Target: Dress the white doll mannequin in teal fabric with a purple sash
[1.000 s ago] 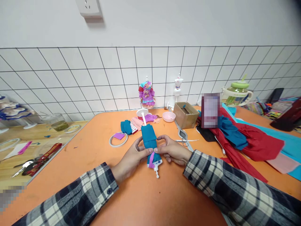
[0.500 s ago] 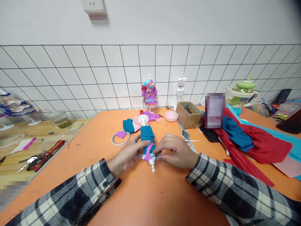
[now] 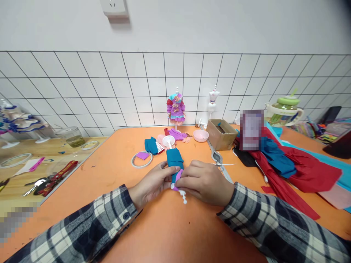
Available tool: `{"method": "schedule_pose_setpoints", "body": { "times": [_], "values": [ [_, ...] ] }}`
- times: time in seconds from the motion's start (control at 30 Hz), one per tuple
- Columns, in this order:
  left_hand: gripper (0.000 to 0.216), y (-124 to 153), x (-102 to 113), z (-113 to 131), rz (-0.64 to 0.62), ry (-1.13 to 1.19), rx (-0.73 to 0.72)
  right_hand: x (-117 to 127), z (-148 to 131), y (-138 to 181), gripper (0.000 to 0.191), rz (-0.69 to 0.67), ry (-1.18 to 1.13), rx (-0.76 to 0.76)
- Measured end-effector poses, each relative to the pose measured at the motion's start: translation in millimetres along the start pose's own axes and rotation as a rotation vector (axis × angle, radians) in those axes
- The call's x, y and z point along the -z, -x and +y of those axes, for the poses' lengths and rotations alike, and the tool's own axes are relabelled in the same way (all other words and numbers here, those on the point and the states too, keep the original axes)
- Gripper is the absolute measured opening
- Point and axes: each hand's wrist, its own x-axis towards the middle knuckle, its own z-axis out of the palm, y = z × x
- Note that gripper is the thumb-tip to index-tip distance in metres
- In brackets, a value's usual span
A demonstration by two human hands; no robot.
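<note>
A small white doll mannequin, its neck (image 3: 183, 197) pointing toward me and its round base (image 3: 168, 141) away, is tilted over the table. Teal clay-like or cloth sheet (image 3: 174, 157) wraps its body, and a purple strip (image 3: 178, 175) crosses the chest and shoulder. My left hand (image 3: 156, 180) is closed around the mannequin's side, with the thumb on the teal wrap. Over the purple strip, my right hand (image 3: 201, 182) has its fingers pressed together at the mannequin's shoulder; its fingertips partly hide the strip.
Behind stand a dressed doll mannequin (image 3: 176, 109) and a bare one (image 3: 214, 98). A cardboard box (image 3: 222, 137), pink bowl (image 3: 201, 136) and scissors (image 3: 217, 157) lie right of center. A tape ring (image 3: 133, 162) is at left; red sheets (image 3: 312, 168) spread at right.
My right fingers have moved inward onto the purple strip and now cover more of it. The mannequin's neck end has swung slightly to the right. The whole view has shifted a little.
</note>
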Motion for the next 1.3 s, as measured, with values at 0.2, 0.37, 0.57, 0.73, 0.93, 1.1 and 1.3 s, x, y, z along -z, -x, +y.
{"method": "schedule_pose_setpoints", "body": {
  "times": [0.2, 0.37, 0.57, 0.73, 0.93, 1.1, 1.3],
  "values": [
    [0.022, -0.1, -0.9, -6.1, -0.053, 0.033, 0.038, 9.9, 0.9, -0.3, 0.010, 0.048, 0.264, 0.282],
    [0.024, 2.6, -4.2, -5.4, -0.049, 0.070, 0.076, 11.1, 3.4, 3.3, 0.013, 0.072, 0.311, 0.430],
    [0.027, 3.6, -2.1, -4.0, -0.064, 0.061, 0.095, 16.4, 1.5, 0.0, 0.014, 0.028, 0.285, 0.456],
    [0.025, -0.1, 1.3, -8.1, -0.082, 0.135, 0.038, 14.7, 5.7, -2.9, 0.017, 0.027, 0.238, 0.332],
    [0.031, -1.2, 4.2, 0.0, -0.224, 0.265, -0.017, 4.1, 20.3, 6.1, 0.013, 0.143, 0.004, 0.047],
    [0.043, -2.8, 7.9, 0.5, -0.148, 0.160, -0.078, -2.4, 28.5, 7.8, 0.012, 0.295, -0.256, -0.358],
    [0.047, -14.7, 22.5, -12.2, 0.239, -0.479, -0.585, -11.5, 38.2, 6.9, 0.020, 0.162, -0.776, -0.862]
  ]
}}
